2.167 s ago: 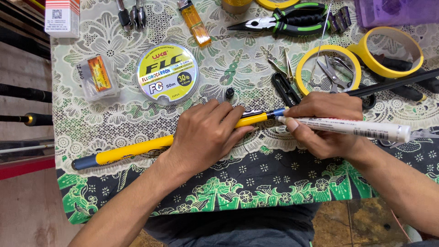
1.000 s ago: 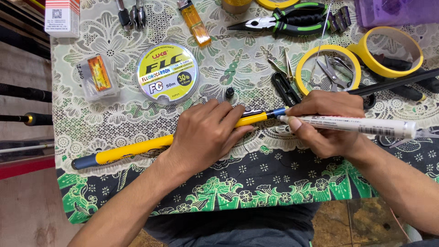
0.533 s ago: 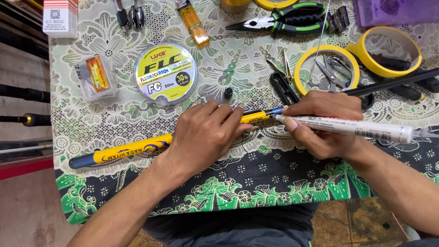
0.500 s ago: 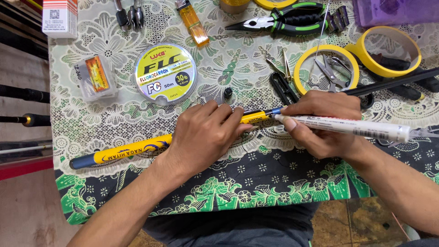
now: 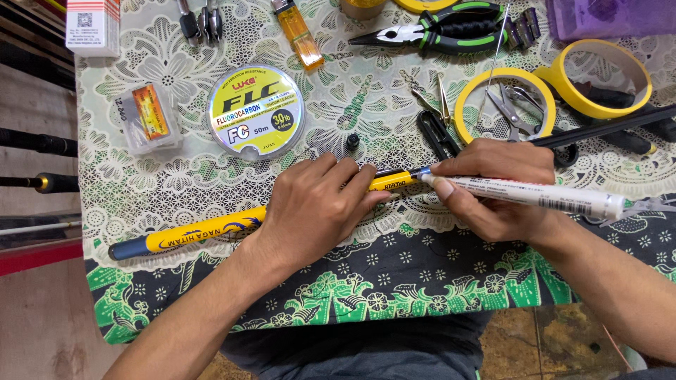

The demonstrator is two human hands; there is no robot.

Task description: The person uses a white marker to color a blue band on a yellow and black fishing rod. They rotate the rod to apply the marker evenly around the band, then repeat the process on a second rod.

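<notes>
At the far left a small white box (image 5: 92, 24) sits at the table's corner, and just below it a clear plastic packet (image 5: 149, 116) with an orange insert. Next comes a round yellow spool of fishing line (image 5: 255, 112), lying flat on the lace-patterned cloth (image 5: 127, 190).

The yellow rod section (image 5: 204, 231) lies across the cloth near its front edge, its dark blue butt end pointing left and its dark thin part running off up to the right. The left hand (image 5: 317, 204) lies flat over the middle of it, fingers together and pressed down on the yellow part, pinning it to the table.

Just right of that hand, the right hand (image 5: 496, 190) grips a white marker pen (image 5: 524, 195), fingers clamped around the barrel, with its tip touching the rod where yellow meets dark — a small blue band shows right there. Judging from that, the marking looks under way at this one spot; how much of the band is covered, I cannot tell. The rest of the rod looks clean and glossy, with dark printed decoration.

Above lie an orange lighter (image 5: 299, 32), green-handled pliers (image 5: 436, 32) and — further right — two rolls of yellow tape (image 5: 503, 105).
</notes>
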